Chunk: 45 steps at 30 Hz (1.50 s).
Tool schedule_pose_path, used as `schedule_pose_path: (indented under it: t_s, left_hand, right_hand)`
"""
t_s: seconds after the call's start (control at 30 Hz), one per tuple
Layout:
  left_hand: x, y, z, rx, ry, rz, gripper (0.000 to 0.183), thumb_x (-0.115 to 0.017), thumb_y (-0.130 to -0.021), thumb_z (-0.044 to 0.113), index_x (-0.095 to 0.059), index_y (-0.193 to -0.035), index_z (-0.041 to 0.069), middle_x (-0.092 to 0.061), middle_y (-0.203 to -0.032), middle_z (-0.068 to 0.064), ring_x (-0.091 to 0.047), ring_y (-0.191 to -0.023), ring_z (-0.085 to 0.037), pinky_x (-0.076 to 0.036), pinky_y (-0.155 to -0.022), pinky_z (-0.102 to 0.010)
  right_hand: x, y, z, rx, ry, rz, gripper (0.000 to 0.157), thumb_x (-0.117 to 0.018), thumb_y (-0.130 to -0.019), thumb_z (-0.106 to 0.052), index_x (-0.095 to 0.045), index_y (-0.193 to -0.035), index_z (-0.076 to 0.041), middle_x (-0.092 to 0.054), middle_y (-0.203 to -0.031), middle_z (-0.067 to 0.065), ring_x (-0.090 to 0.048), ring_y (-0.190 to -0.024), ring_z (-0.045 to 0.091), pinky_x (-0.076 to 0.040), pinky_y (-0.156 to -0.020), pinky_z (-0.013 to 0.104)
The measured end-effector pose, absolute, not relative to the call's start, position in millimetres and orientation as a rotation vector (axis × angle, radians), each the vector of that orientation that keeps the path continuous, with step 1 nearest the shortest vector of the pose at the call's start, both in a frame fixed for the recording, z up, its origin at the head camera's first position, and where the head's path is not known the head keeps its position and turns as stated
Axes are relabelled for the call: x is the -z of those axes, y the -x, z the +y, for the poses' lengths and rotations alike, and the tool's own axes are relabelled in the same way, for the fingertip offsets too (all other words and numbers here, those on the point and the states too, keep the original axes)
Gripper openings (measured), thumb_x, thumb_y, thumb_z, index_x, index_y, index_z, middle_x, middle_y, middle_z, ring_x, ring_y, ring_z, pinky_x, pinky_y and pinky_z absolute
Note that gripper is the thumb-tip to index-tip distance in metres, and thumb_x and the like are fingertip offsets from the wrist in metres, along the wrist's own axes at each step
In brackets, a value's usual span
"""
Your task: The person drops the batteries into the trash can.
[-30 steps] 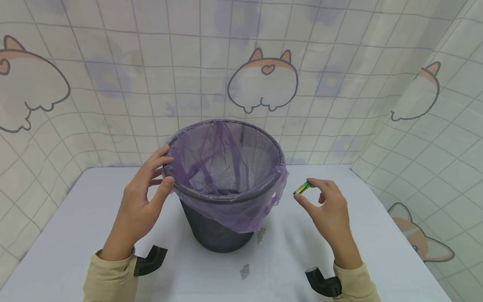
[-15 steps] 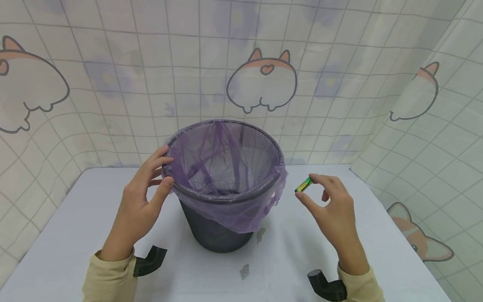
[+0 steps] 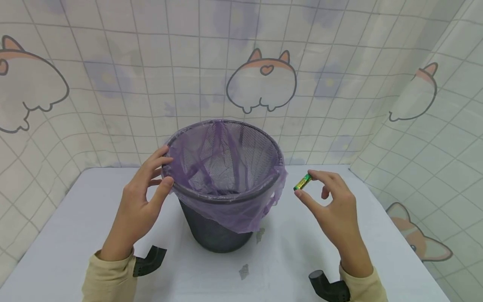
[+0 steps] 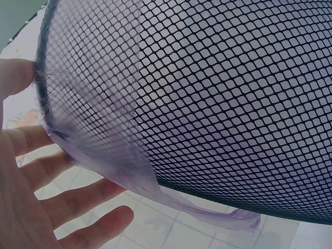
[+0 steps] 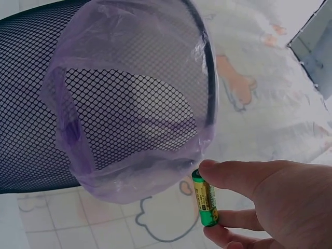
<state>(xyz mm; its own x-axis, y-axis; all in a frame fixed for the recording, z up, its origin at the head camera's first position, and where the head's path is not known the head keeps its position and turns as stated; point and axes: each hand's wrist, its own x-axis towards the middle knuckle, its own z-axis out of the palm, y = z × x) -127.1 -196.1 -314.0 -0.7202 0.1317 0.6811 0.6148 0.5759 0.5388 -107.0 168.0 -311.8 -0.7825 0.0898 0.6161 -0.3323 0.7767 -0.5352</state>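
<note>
A black mesh wastebasket (image 3: 216,228) stands upright, lined with a thin purple bag (image 3: 241,214) folded over its rim. My left hand (image 3: 141,201) rests against the left side of that rim. In the left wrist view, its thumb and index fingertip (image 4: 39,140) touch the rim, while the other fingers spread fairly straight along the bag-covered outside. Right of the wastebasket, my right hand (image 3: 336,207) pinches a small green and gold battery (image 3: 303,182) by its two ends. The right wrist view shows the battery (image 5: 205,199) between thumb and fingertips, apart from the basket.
The wastebasket is on a white tabletop (image 3: 286,268). Behind and beside it hangs a tile-patterned curtain (image 3: 151,84) with cartoon dogs. Two small grey patches mark the table near the basket, one of them a scrap-like patch (image 3: 244,272) in front.
My right hand has shifted slightly right and up, still pinching the battery, which has risen a little. The left hand and the wastebasket have stayed in place.
</note>
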Motion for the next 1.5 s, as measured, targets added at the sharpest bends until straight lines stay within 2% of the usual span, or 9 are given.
schedule_pose_path:
  t_s: [0.2,0.27,0.5,0.73,1.17,1.5]
  left_hand:
    - [314.1,125.6,-197.0,1.095,0.597,-2.187,0.044,-0.057,-0.095,0.007,-0.051,-0.138,0.015,-0.043,-0.152,0.001,-0.055,-0.122,-0.008,-0.042,-0.091,-0.007]
    - [315.7,124.4,-197.3,1.091,0.591,-2.184,0.044,-0.057,-0.095,0.007,-0.05,-0.138,0.015,-0.042,-0.152,0.001,-0.054,-0.122,-0.005,-0.042,-0.09,-0.007]
    - [320.3,124.1,-195.0,1.107,0.572,-2.183,0.046,-0.054,-0.096,0.007,-0.049,-0.14,0.017,-0.04,-0.153,0.003,-0.056,-0.122,-0.015,-0.042,-0.089,-0.008]
    - [321.4,125.7,-194.8,1.095,0.585,-2.171,0.044,-0.055,-0.096,0.008,-0.049,-0.14,0.015,-0.04,-0.153,0.002,-0.054,-0.123,-0.005,-0.041,-0.089,-0.008]
    - [320.2,126.7,-194.0,1.064,0.599,-2.178,0.044,-0.056,-0.096,0.008,-0.049,-0.139,0.015,-0.041,-0.153,0.001,-0.054,-0.122,-0.004,-0.041,-0.089,-0.007]
    - [318.4,125.6,-194.1,1.05,0.597,-2.206,0.047,-0.057,-0.096,0.009,-0.047,-0.141,0.016,-0.039,-0.154,0.001,-0.058,-0.119,-0.023,-0.041,-0.09,-0.006]
  right_hand:
    - [305.2,105.8,166.6,-0.907,-0.23,-2.31,0.047,-0.083,-0.075,-0.016,-0.067,-0.12,-0.014,-0.061,-0.103,0.001,-0.038,-0.075,0.01,-0.026,-0.058,0.023]
    - [302.7,105.9,166.6,-0.918,-0.251,-2.304,0.047,-0.082,-0.075,-0.015,-0.067,-0.12,-0.015,-0.061,-0.104,0.001,-0.038,-0.075,0.01,-0.026,-0.059,0.022]
    - [291.7,105.4,166.6,-0.991,-0.269,-2.342,0.048,-0.081,-0.077,-0.015,-0.066,-0.122,-0.017,-0.062,-0.107,-0.003,-0.04,-0.077,0.01,-0.03,-0.066,0.025]
    - [280.1,107.7,162.6,-1.044,-0.325,-2.333,0.046,-0.08,-0.079,-0.017,-0.066,-0.122,-0.019,-0.06,-0.106,-0.007,-0.041,-0.078,0.011,-0.031,-0.067,0.028]
    - [265.4,116.1,151.6,-1.058,-0.464,-2.296,0.047,-0.082,-0.076,-0.015,-0.067,-0.121,-0.015,-0.064,-0.108,0.001,-0.042,-0.077,0.014,-0.03,-0.068,0.026]
    - [259.1,127.8,137.3,-1.038,-0.534,-2.315,0.047,-0.082,-0.076,-0.018,-0.067,-0.12,-0.01,-0.064,-0.11,0.002,-0.042,-0.077,0.014,-0.031,-0.065,0.026]
